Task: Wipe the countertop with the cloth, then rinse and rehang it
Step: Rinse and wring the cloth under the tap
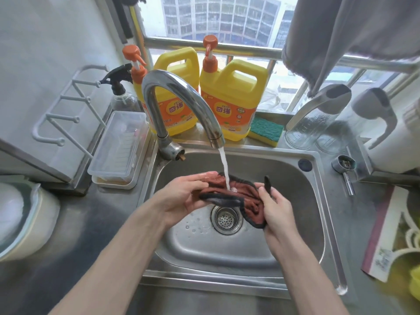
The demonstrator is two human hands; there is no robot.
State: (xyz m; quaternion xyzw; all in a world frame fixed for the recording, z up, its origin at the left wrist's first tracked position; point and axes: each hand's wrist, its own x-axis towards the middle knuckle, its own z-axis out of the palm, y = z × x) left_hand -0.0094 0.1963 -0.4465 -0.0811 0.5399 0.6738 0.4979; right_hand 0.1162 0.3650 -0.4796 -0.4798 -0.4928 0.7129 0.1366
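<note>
A reddish-brown cloth (241,196) with a dark border is bunched between both my hands over the steel sink (238,248). My left hand (181,196) grips its left end, fingers curled under it. Its right end hangs from my right hand (276,210), with a dark loop sticking up by the thumb. Water runs from the curved chrome tap (181,94) in a thin stream (225,169) onto the middle of the cloth. The drain strainer (226,220) shows just below the cloth.
Two yellow detergent jugs (231,98) with orange pumps and a green sponge (266,131) stand behind the sink. A clear lidded box (118,148) and a spray bottle (120,92) are at left. A grey towel (341,35) hangs top right, over glass jars (309,123).
</note>
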